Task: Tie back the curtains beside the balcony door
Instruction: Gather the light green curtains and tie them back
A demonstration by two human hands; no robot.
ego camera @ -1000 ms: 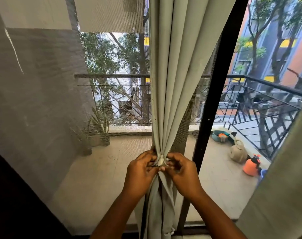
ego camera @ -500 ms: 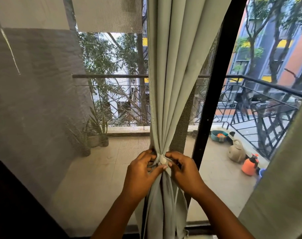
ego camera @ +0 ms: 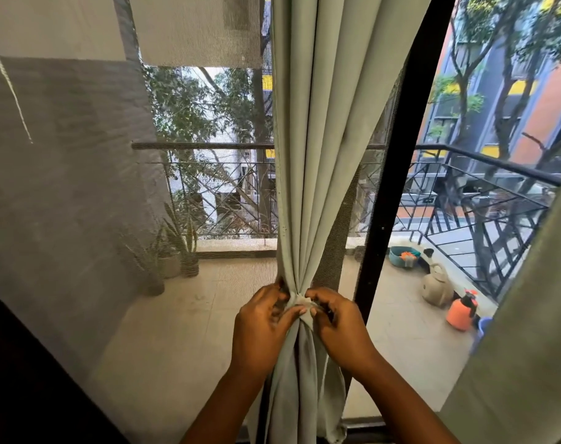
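Here the curtain point(ego camera: 317, 161) is hanging gathered beside the dark door frame point(ego camera: 391, 174), with the left hand point(ego camera: 263, 328) and right hand point(ego camera: 340, 325) pinching the tie point(ego camera: 301, 303) at its bunched waist. The cloth is looking soft, light and floppy, so gripping right at that cinched knot is probably serving best

Daylight pours in from the balcony beyond both hands, leaving the left hand point(ego camera: 262, 328) and right hand point(ego camera: 343, 326) backlit and evenly shaded, with no hard shadows. The curtain point(ego camera: 317, 155) rising above the hands glows pale, its folds softly shaded. To the left of the hands a mesh screen point(ego camera: 80, 203) hazes and dims the view; lower left falls near black. Right of the hands, the open gap shows crisp, saturated colour. Wide-angle distortion bends the door frame point(ego camera: 397, 161) and railing point(ego camera: 497, 168). Fingertips look slightly soft.
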